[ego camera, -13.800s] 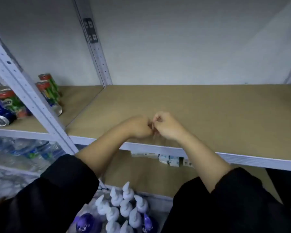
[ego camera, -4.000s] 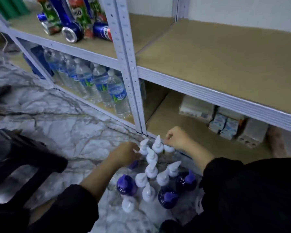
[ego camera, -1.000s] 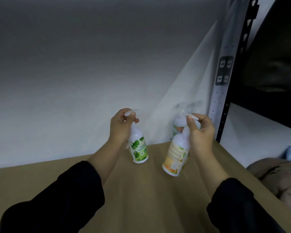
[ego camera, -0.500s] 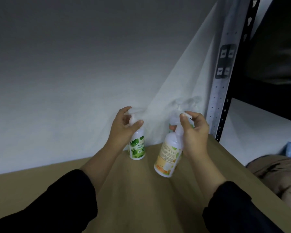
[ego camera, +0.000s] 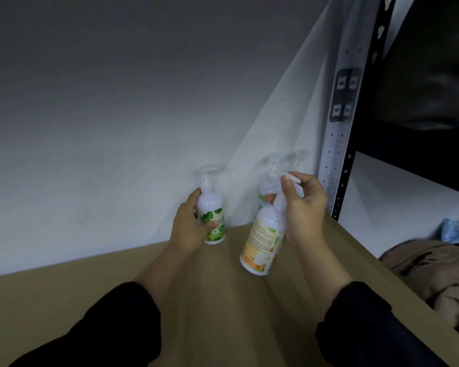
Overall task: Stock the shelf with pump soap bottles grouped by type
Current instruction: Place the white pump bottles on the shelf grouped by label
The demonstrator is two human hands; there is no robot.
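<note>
- Standing a white plastic pump bottle with a green leaf label (ego camera: 213, 218) on the bare brown board shelf (ego camera: 223, 313), the left hand (ego camera: 191, 226) wraps its fingers and thumb around the bottle's body; the bottle is upright, close against the pale back wall (ego camera: 104, 128).
- The right hand (ego camera: 302, 207) pinches the neck and pump of a white plastic pump bottle with an orange and cream label (ego camera: 263, 242). This bottle hangs tilted, its base lifted off the shelf, between the leaf bottle and the back right corner.
- Behind the right hand, a third white pump bottle (ego camera: 269, 188) stands in the corner beside the grey perforated metal upright (ego camera: 334, 154). Its label is mostly hidden, so its type cannot be told.
- Count: three pump bottles in view, one green-leaf, one orange-label, one unclear. Two hands, both holding bottles.
- Progress, as a judgement: stocking looks barely begun. One bottle is placed in the corner, one is at its spot but not let go, one is in the air. Most of the shelf is bare.
- To the right, beyond the upright, lies crumpled tan cloth (ego camera: 435, 274).
</note>
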